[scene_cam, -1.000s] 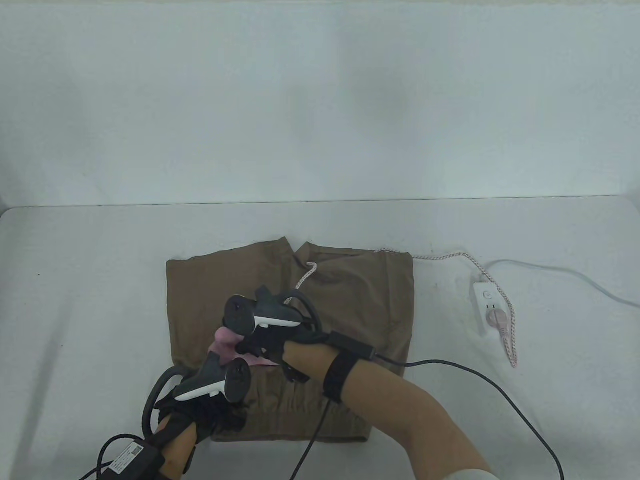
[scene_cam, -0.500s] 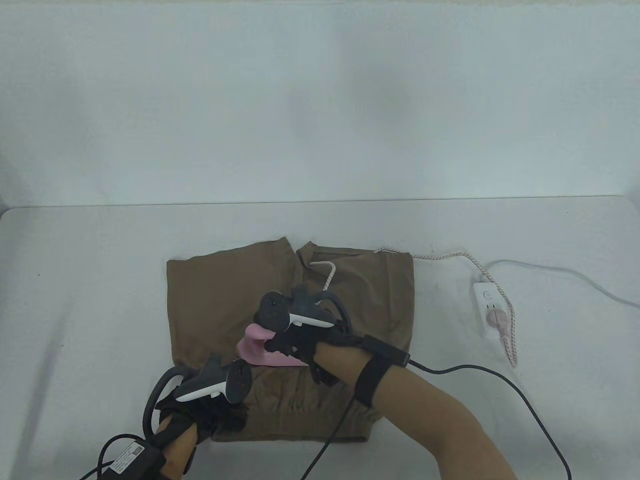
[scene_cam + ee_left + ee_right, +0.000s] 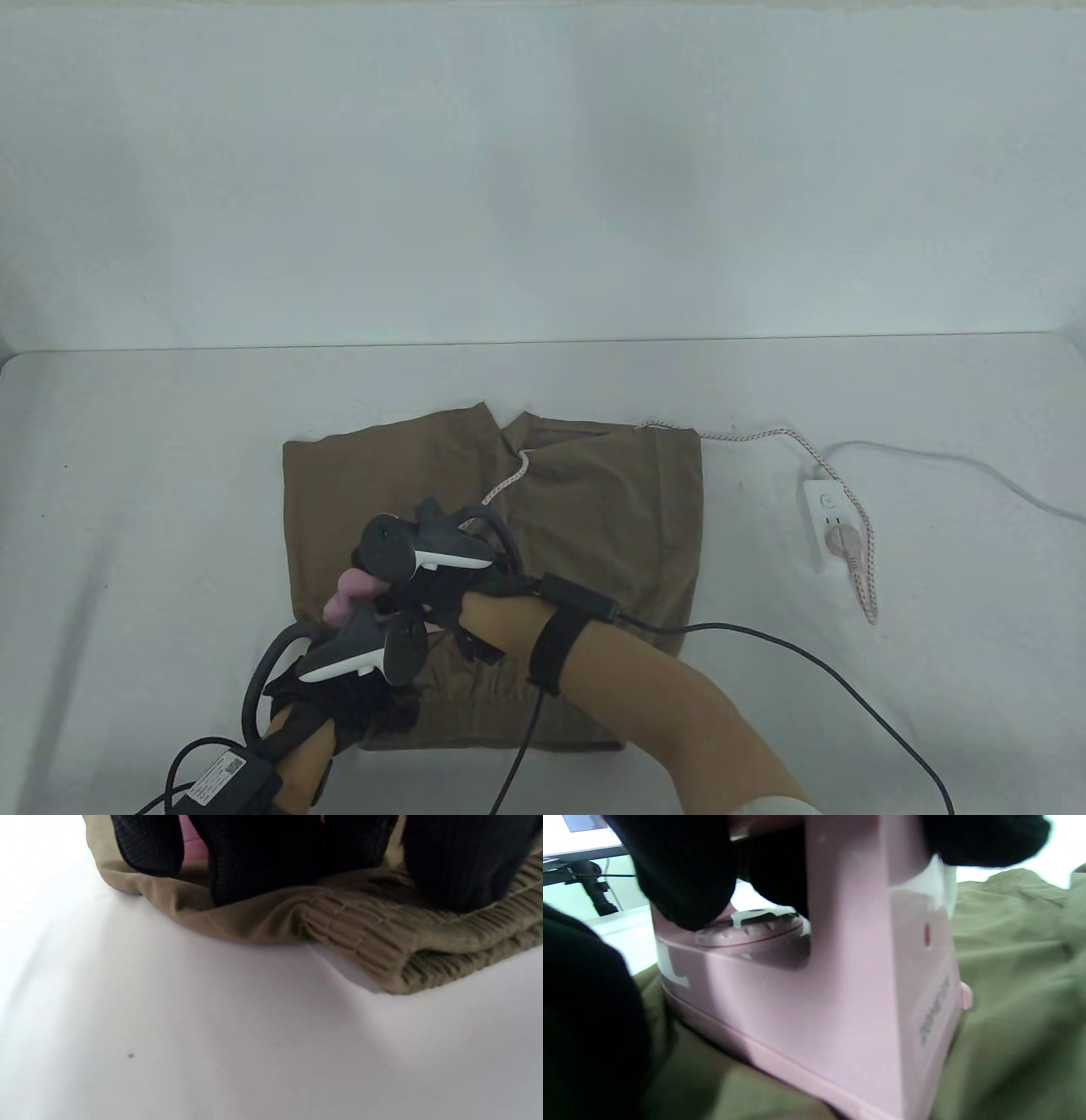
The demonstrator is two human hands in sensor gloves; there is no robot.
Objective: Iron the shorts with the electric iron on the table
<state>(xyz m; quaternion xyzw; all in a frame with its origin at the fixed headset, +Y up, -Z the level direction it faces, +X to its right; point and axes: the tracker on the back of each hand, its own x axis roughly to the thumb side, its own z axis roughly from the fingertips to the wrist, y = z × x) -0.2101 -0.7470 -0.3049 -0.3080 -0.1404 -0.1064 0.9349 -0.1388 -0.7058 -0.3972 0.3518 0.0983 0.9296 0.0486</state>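
Observation:
Brown shorts (image 3: 594, 509) lie flat on the white table (image 3: 153, 475), ribbed waistband (image 3: 382, 942) toward the front edge. My right hand (image 3: 424, 586) grips the handle of a pink electric iron (image 3: 349, 592), whose soleplate sits on the shorts' left half; in the right wrist view the iron (image 3: 840, 984) fills the frame with my gloved fingers (image 3: 683, 870) curled over its handle. My left hand (image 3: 365, 696) rests on the waistband's front left corner, its fingers (image 3: 263, 857) lying flat on the cloth.
A white power strip (image 3: 827, 518) with the iron's pink plug (image 3: 844, 539) lies to the right of the shorts. The braided iron cord (image 3: 755, 435) runs along the shorts' back edge. Black glove cables (image 3: 848, 679) trail over the front right of the table.
The iron slid right across the shorts, then back left toward the left leg, close to my left hand. The left hand has stayed on the waistband.

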